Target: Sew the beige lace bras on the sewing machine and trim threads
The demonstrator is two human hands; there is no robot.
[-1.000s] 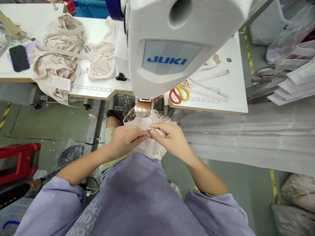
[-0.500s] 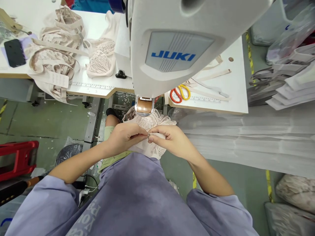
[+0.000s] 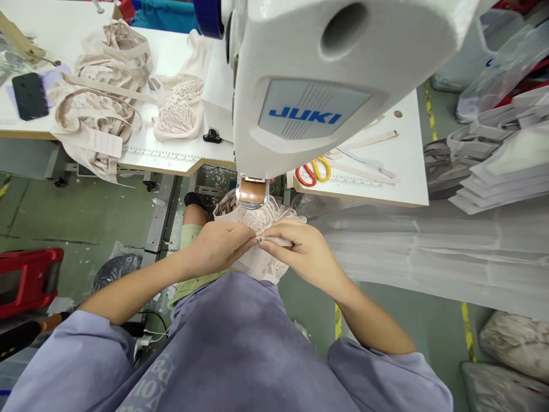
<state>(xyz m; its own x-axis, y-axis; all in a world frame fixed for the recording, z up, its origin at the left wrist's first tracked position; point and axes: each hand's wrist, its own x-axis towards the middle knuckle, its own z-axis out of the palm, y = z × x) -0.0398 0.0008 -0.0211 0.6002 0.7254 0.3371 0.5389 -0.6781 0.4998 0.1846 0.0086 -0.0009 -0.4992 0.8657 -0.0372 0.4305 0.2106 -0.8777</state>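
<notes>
In the head view, a cream lace garment hangs over my lap below the head of a white JUKI sewing machine. My left hand is closed, pinching a small edge of this garment between thumb and fingers. Fingertip to fingertip with it, my right hand pinches a narrow cream band of the same garment, which runs back into its palm. The exact bit between the fingertips is too small to make out. Just beyond my hands is the brown, metal-rimmed lower end of the machine head.
On the white table lie heaped cream garments, a lace piece, a black phone and scissors with red and yellow handles. White sheeting stretches along the right. A red plastic stool stands at left.
The camera view has tilted slightly, so the machine and table sit lower in the picture. My left hand has rolled a little, its fingers pointing more downward; both hands keep pinching the garment.
</notes>
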